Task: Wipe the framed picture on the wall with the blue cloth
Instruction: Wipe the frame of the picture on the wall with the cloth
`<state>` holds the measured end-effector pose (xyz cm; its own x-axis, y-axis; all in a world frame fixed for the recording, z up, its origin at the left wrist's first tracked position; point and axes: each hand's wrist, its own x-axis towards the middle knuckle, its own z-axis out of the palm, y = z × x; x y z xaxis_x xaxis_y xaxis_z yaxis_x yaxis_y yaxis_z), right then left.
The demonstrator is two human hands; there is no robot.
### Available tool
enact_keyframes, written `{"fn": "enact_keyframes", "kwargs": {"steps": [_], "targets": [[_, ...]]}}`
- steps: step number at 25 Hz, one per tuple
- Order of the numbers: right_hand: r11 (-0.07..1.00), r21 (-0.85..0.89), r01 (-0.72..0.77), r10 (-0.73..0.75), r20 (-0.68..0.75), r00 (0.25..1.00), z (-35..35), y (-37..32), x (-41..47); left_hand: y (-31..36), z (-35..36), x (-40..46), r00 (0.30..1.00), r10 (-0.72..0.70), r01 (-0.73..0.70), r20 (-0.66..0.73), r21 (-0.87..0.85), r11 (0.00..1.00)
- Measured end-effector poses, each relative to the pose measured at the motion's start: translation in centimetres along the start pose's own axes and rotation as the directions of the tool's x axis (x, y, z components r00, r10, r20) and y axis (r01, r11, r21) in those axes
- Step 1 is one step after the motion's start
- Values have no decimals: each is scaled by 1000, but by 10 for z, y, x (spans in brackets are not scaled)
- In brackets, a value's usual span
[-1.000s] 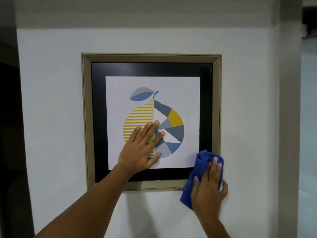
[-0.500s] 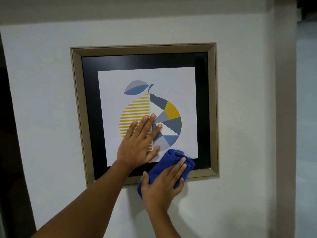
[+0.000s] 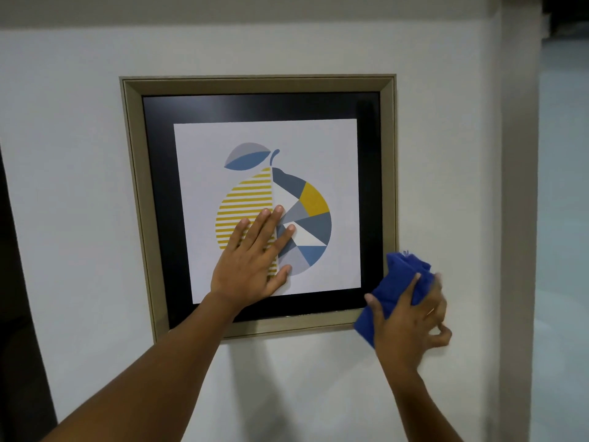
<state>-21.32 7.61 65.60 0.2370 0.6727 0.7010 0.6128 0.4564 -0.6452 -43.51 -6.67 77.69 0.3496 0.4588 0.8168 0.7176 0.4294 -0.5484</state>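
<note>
The framed picture [image 3: 258,86] hangs on the white wall: a beige frame, a black mat and a print of a yellow, grey and blue pear. My left hand [image 3: 251,263] lies flat on the glass over the lower part of the pear, fingers spread. My right hand [image 3: 411,320] presses the bunched blue cloth [image 3: 398,282] against the frame's bottom right corner. The cloth covers that corner and overlaps the wall beside it.
The white wall [image 3: 446,154] ends at a corner on the right, with a pale open space [image 3: 564,218] beyond. A dark opening [image 3: 16,282] borders the wall on the left.
My right hand has swept the cloth to the left along the frame's bottom edge and back right to the bottom right corner. My left hand has stayed flat on the glass.
</note>
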Motion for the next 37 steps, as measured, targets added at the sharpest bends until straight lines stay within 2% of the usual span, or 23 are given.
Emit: {"fn": "enact_keyframes", "kwargs": {"steps": [5, 10, 11, 13, 15, 17, 19, 21, 24, 26, 31, 33, 37], "targets": [[993, 91, -68, 70, -20, 997, 13, -14, -31, 0, 0, -1, 1000, 1, -1, -8, 5, 1000], [974, 225, 17, -28, 46, 999, 7, -36, -74, 0, 3, -1, 1000, -3, 3, -10, 6, 1000], [965, 256, 56, -71, 51, 996, 4, -45, -82, 0, 3, -1, 1000, -2, 2, -14, 6, 1000], [924, 312, 219, -255, 79, 964, -2, -69, -103, 1, 2, 0, 1000, -3, 3, -18, 4, 1000], [857, 335, 392, -460, 151, 875, -6, -92, -127, 0, 1, 0, 1000, 0, 0, -16, 11, 1000], [807, 334, 487, -566, 201, 800, -7, -102, -135, -1, 0, -1, 1000, 2, -2, -1, 13, 1000], [767, 335, 548, -623, 183, 761, -8, -95, -122, -1, -1, 0, 1000, 3, -3, 7, 2, 1000], [768, 296, 568, -627, 163, 762, -11, -72, -102, -2, -2, 0, 1000, 0, 0, 12, -9, 1000], [860, 140, 491, -509, 169, 844, -24, -17, -61, 0, 0, -1, 1000, 0, 0, 5, -11, 1000], [894, 56, 445, -445, 223, 867, -35, 11, -40, 1, -1, -1, 1000, 2, -2, 2, -7, 1000], [929, -62, 365, -325, 336, 884, -39, -21, -52, 0, 1, -1, 1000, 6, -6, 1, 8, 1000], [921, -49, 387, -342, 375, 862, -42, -46, -67, 1, 1, -1, 1000, 11, -11, 8, 11, 1000], [850, 0, 527, -460, 484, 744, -41, -97, -113, 0, 0, 0, 1000, 11, -11, 7, 15, 1000]]}}
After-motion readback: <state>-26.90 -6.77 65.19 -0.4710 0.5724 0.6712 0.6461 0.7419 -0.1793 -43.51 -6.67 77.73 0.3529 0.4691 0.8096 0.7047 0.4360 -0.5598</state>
